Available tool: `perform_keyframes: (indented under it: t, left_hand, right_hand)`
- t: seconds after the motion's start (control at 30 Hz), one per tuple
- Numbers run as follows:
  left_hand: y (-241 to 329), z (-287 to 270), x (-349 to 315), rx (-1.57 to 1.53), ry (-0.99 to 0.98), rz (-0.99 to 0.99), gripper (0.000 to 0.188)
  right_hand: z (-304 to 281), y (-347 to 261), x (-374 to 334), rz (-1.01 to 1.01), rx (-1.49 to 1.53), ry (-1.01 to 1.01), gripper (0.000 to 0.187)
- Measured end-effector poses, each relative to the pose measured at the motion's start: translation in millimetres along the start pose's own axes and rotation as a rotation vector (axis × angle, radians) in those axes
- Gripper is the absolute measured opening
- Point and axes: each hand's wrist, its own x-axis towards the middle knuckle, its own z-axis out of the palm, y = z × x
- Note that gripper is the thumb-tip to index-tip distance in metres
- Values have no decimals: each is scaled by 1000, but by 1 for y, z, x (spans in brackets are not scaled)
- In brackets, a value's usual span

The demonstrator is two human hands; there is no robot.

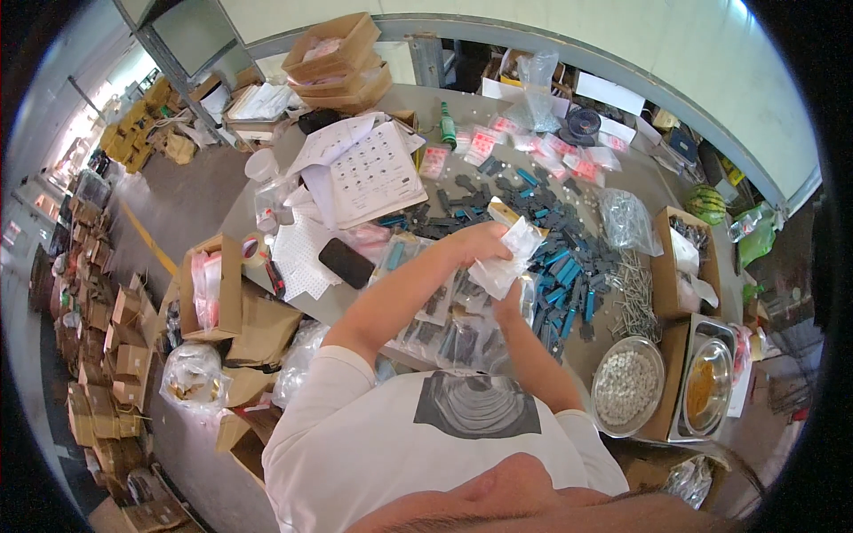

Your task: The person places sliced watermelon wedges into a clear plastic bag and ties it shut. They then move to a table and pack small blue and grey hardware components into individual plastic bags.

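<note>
Above the middle of the worktable, my left hand (pixel 484 242) is closed on a crumpled white plastic bag (pixel 518 242). My right hand (pixel 510 302) grips the bag's lower part, its fingers mostly hidden. A small yellowish-brown piece (pixel 503 211) shows at the bag's upper end; I cannot make out what it is. Beneath my forearms lie several clear packets (pixel 462 342) with dark parts inside. Just right of my hands spreads a heap of blue and black plastic parts (pixel 560 275).
Printed sheets (pixel 378 169) and a black phone (pixel 346 263) lie left. Screws (pixel 633 293), a bowl of white pieces (pixel 627 386) and a bowl of orange pieces (pixel 708 386) are right. Red-and-white packets (pixel 480 147) and a green bottle (pixel 447 126) stand far back. Cardboard boxes (pixel 213 289) flank the table.
</note>
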Motion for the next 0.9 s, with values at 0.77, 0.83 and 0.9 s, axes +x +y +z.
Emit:
perform_keyframes:
  t: [0.77, 0.83, 0.9]
  left_hand:
    - [-13, -41, -90, 680, 374, 49, 63]
    - [-56, -53, -67, 627, 380, 226, 63]
    - [-70, -56, -59, 678, 426, 375, 62]
  right_hand:
    - [18, -27, 32, -1, -958, -725, 25]
    - [24, -28, 23, 2, -1111, -809, 24]
    - [25, -36, 18, -99, -1023, -751, 17]
